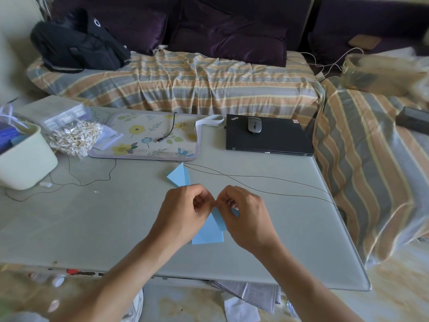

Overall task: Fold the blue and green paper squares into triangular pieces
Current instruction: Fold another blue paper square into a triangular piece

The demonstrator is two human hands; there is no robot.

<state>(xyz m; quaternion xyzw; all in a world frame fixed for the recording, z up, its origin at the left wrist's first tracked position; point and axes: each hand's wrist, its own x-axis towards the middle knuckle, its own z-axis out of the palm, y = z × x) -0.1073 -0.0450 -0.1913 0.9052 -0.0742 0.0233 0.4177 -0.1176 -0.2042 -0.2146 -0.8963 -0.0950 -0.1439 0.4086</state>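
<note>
A light blue paper piece (pixel 212 231) lies partly folded on the grey table (pixel 92 224) near its front middle. My left hand (pixel 183 214) and my right hand (pixel 246 217) meet above it, fingers curled, both pinching its upper end between thumb and fingertips. The top of this paper is hidden by my fingers. A second blue folded piece (pixel 177 176) lies flat just beyond my hands, untouched. No green paper shows in this view.
A thin black cable (pixel 267 180) runs across the table behind my hands. A shut black laptop (pixel 267 138) with a mouse sits back right, a floral mat (pixel 151 135) back centre, a white bin (pixel 23 159) and a bag of small sticks (pixel 74 138) at left.
</note>
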